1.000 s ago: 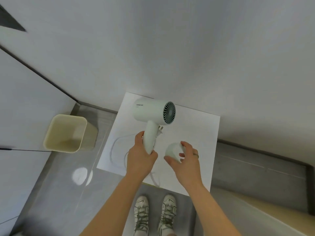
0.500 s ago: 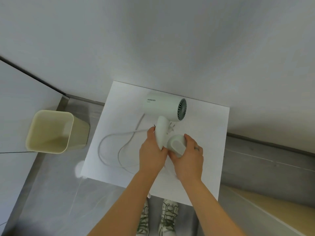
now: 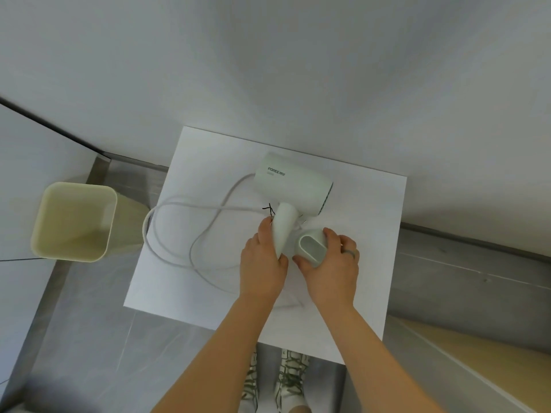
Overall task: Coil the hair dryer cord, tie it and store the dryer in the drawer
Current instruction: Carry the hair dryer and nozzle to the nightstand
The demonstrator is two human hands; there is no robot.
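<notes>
A pale green hair dryer (image 3: 293,186) lies on a small white table (image 3: 366,234), its handle pointing toward me. My left hand (image 3: 262,263) grips that handle near its lower end. My right hand (image 3: 331,263) holds the dryer's detached nozzle (image 3: 310,247), fingers curled round it, just right of the handle. The white cord (image 3: 185,234) lies in loose loops over the left half of the table. A thin black tie (image 3: 269,210) sits on the cord beside the handle. No drawer shows in this view.
A cream waste bin (image 3: 74,222) stands on the floor left of the table. A grey wall rises behind the table. My shoes (image 3: 277,380) are at the table's near edge, and a yellowish surface (image 3: 483,359) lies at lower right.
The dryer has come down from the air onto the table. My right hand has brought the nozzle in beside the handle. The camera has moved closer.
</notes>
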